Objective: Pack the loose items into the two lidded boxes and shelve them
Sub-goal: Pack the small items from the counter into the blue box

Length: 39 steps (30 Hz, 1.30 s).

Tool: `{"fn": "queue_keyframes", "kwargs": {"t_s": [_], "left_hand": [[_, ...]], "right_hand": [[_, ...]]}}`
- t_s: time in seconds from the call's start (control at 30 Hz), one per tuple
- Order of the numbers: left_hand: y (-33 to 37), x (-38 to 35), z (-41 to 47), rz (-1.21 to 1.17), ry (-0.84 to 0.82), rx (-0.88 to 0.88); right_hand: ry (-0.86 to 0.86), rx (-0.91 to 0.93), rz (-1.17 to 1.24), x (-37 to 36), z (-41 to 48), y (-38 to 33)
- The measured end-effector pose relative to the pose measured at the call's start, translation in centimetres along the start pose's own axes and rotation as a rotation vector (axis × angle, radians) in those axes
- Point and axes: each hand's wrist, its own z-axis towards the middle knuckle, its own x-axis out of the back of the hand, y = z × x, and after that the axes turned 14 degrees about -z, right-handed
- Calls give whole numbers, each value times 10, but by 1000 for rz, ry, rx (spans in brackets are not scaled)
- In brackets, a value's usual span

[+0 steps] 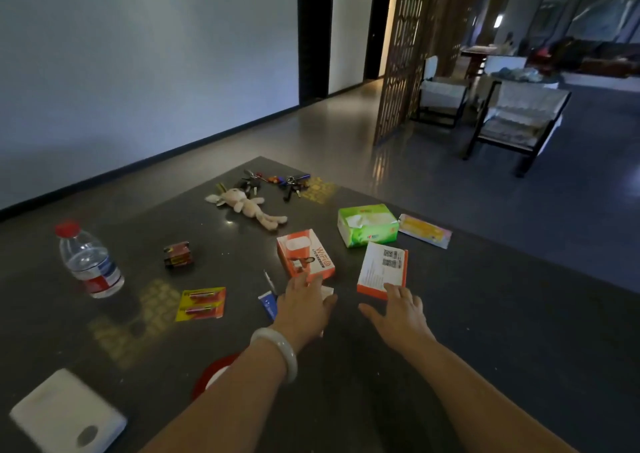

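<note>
Dark table (485, 314) — bottle (88, 262), keys (292, 184), tissue pack (367, 225) beyond; left hand (304, 302), right hand (401, 310) both relaxed, grasping nothing.

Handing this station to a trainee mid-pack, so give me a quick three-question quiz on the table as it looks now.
1. True or false: the water bottle lies on its side.
2. What lies just right of the green tissue pack? A) flat yellow packet B) plush rabbit C) keys
3. Which hand has a pale bangle at its wrist?
Key: 1 false, it stands upright; 2 A; 3 the left hand.
</note>
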Motion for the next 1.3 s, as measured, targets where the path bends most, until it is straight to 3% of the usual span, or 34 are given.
{"fn": "queue_keyframes", "kwargs": {"t_s": [0.27,0.47,0.73,1.0,1.3], "left_hand": [[-14,11,77,-31,109,158],[-17,-3,128,-4,126,248],[-21,-4,154,43,-28,56],[0,-14,143,76,76,300],[1,6,127,-15,111,262]], "right_hand": [[91,-226,-2,-7,88,-27],[140,-273,-121,-27,143,-40],[184,-106,-98,-36,133,1],[118,-163,-63,-28,130,3],[128,-115,-26,-12,112,14]]}}
